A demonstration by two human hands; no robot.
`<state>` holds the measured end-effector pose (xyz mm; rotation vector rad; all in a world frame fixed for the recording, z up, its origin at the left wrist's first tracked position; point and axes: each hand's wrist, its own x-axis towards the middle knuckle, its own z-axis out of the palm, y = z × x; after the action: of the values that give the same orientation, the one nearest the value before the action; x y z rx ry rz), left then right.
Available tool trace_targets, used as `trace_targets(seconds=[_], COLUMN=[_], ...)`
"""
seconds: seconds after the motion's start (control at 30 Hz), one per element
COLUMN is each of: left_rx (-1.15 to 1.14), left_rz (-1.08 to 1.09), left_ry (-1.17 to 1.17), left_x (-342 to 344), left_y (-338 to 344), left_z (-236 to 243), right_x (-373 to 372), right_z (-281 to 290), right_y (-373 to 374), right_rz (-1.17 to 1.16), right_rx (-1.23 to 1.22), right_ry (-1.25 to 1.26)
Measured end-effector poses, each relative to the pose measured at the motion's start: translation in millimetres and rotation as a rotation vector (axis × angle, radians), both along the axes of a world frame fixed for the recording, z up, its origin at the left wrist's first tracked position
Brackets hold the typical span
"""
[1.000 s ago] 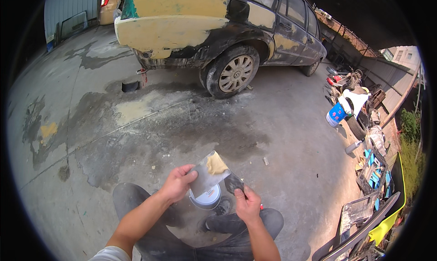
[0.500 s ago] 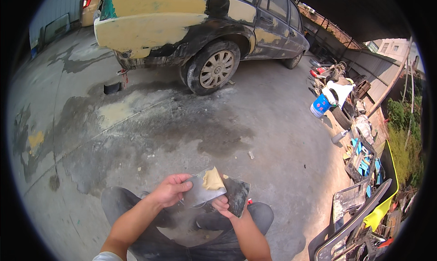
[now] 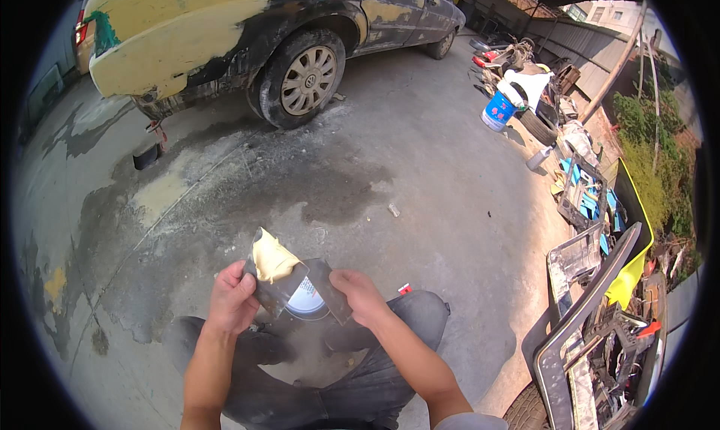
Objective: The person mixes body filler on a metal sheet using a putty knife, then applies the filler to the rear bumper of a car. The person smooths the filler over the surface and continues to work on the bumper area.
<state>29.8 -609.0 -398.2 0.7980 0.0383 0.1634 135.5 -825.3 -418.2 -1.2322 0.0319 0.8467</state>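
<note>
My left hand [image 3: 232, 298] grips a thin dark putty spreader [image 3: 280, 290] by its left edge, thumb on top. A thick dollop of pale yellow putty [image 3: 272, 260] sits on its upper part. In my right hand [image 3: 360, 296] is a second dark flat spreader [image 3: 328, 291], pinched at its right side. The two sheets come together at the middle, their inner edges touching or nearly so. Between and below them shows part of a round white and blue lid or can top [image 3: 305, 298]; the rest of it is hidden.
A car [image 3: 217, 32] patched with yellow filler stands ahead on the concrete floor [image 3: 420, 197]. A blue and white bucket [image 3: 498, 110], a bottle [image 3: 538, 158], a tyre [image 3: 537, 128] and a yellow bumper-like panel [image 3: 628, 276] lie among scrap on the right. My bent legs are below my hands.
The view has swung right. Both hands have turned the spreaders: the putty-bearing one now stands steeper, and my right hand has shifted from beneath its spreader to the right side.
</note>
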Motion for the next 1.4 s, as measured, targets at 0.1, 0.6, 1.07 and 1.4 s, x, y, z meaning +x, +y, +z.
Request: trace_targets(seconds=[0.1, 0.6, 1.07, 1.4], left_rx=[0.128, 0.298, 0.309, 0.327], left_rz=[-0.199, 0.168, 0.279, 0.288], left_ry=[0.019, 0.133, 0.393, 0.451], left_x=[0, 25, 52, 68], left_y=[0, -25, 23, 10], left_z=[-11, -12, -77, -81], right_x=[11, 71, -23, 100], right_z=[7, 10, -358, -338], right_y=[-8, -107, -242, -237], right_rz=[-0.32, -0.457, -0.589, -0.672], right_rx=[0.258, 0.062, -1.47, -1.245], right_ry=[0.002, -0.683, 0.11, 0.193])
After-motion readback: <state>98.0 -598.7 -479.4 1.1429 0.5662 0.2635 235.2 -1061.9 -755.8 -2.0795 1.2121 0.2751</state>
